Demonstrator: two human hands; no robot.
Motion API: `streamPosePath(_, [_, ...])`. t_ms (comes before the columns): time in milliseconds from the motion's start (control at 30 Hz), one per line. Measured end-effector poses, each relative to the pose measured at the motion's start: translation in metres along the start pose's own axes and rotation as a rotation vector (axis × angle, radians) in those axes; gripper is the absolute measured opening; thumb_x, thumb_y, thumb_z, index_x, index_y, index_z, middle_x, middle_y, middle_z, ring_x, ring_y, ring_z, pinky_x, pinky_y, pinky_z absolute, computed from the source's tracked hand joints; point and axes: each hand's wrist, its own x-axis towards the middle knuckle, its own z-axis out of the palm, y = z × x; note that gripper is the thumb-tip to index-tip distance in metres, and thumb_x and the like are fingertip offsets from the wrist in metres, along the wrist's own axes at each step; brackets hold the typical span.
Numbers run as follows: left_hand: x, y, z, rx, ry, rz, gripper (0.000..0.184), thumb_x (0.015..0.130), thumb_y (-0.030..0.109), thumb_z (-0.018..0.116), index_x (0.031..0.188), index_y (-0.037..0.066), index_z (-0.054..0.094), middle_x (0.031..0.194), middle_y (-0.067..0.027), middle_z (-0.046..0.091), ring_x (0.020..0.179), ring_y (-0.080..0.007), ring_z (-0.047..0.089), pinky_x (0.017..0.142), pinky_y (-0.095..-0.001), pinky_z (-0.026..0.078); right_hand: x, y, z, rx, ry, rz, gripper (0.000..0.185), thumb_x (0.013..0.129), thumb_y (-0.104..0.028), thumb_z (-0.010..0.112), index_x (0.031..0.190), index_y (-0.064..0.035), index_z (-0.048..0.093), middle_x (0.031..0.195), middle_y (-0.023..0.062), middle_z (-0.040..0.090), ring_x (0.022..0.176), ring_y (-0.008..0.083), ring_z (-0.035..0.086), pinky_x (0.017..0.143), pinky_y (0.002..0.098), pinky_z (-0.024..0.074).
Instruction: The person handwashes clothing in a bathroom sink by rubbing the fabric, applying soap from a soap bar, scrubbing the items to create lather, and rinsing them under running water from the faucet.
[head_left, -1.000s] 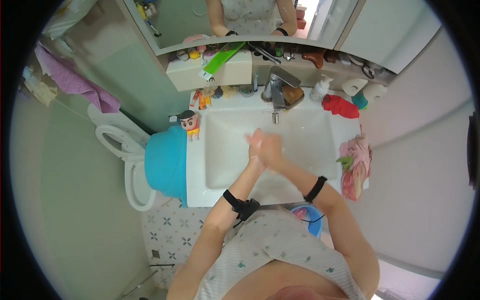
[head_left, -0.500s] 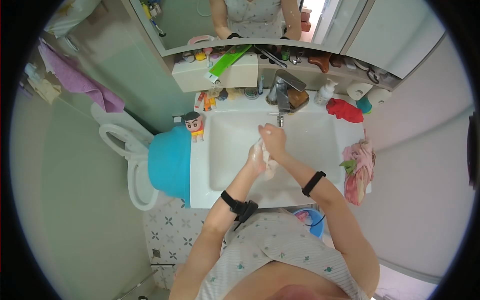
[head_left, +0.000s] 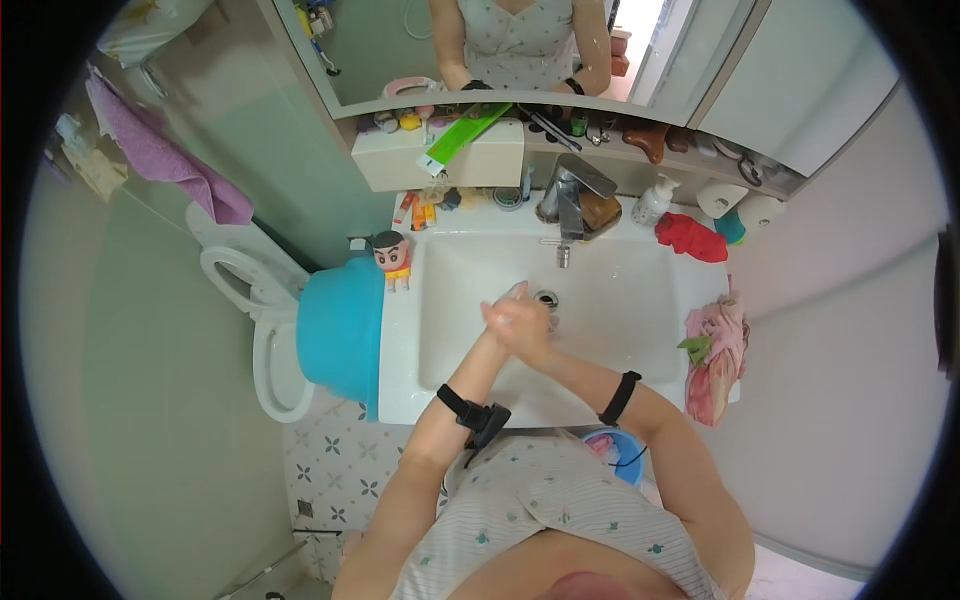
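Both hands are together above the white sink basin [head_left: 620, 330], left of the drain [head_left: 546, 299]. My right hand [head_left: 527, 325] lies over my left hand [head_left: 508, 303], its fingers wrapped across it. A small wet white cloth [head_left: 553, 322] is squeezed between them; only a bit shows beside the right hand, and the rest is hidden. The left fingers are mostly covered, with pale tips at the top. Beyond the hands stands the metal faucet [head_left: 570, 212], with no stream of water visible under its spout.
A cartoon figure [head_left: 392, 260] and blue basin [head_left: 338, 325] are on the left. To the right are a pump bottle [head_left: 653, 200], red cloth [head_left: 692, 238] and pink cloth [head_left: 716, 350]. A shelf with a green packet [head_left: 465, 138] and a mirror [head_left: 380, 60] rise behind.
Both hands have moved down and slightly left, away from the faucet. The right hand now covers the left more, and the cloth that hung below them is mostly hidden. The drain has come into view.
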Motion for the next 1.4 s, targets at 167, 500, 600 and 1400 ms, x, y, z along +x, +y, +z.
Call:
streamPosePath(167, [0.013,-0.016,-0.010,-0.303,0.268,-0.037,0.034,0.091,0.032,0.045,0.104,0.002,0.051,0.086,-0.0071,0.057,0.077,-0.0187,0.058,0.072,-0.0339,0.048,-0.007,0.002,0.003,-0.149,-0.074,0.014,0.029,0.083,-0.030,0.054,0.095,-0.0058,0.064,0.083,0.0191,0.064,0.065,0.0335,0.061,0.062,0.0394,0.0483])
streamPosePath(500, [0.016,-0.024,-0.033,-0.125,0.105,-0.129,0.037,0.093,0.039,0.037,0.096,0.005,0.053,0.071,-0.0054,0.055,0.061,-0.0196,0.055,0.059,-0.0350,0.048,-0.016,0.014,0.023,0.143,0.058,0.027,0.034,0.078,-0.034,0.062,0.063,-0.0035,0.061,0.062,0.0157,0.060,0.063,0.0285,0.061,0.060,0.0394,0.0445])
streamPosePath(600, [0.019,-0.022,-0.041,0.058,0.146,0.119,0.038,0.093,0.038,0.037,0.102,0.005,0.053,0.075,-0.0057,0.055,0.068,-0.0194,0.056,0.065,-0.0351,0.048,0.001,0.004,0.013,0.148,0.028,0.038,0.031,0.077,-0.031,0.062,0.063,-0.0033,0.061,0.062,0.0129,0.061,0.060,0.0251,0.059,0.058,0.0370,0.0436])
streamPosePath(1400, [-0.009,0.007,0.039,-0.159,0.402,0.051,0.022,0.092,0.028,0.045,0.090,0.008,0.055,0.080,-0.0020,0.059,0.064,-0.0134,0.056,0.055,-0.0294,0.047,-0.026,0.027,0.037,-0.401,0.110,-0.371,0.036,0.085,-0.033,0.051,0.065,-0.0030,0.059,0.065,0.0154,0.059,0.061,0.0294,0.058,0.057,0.0407,0.0420])
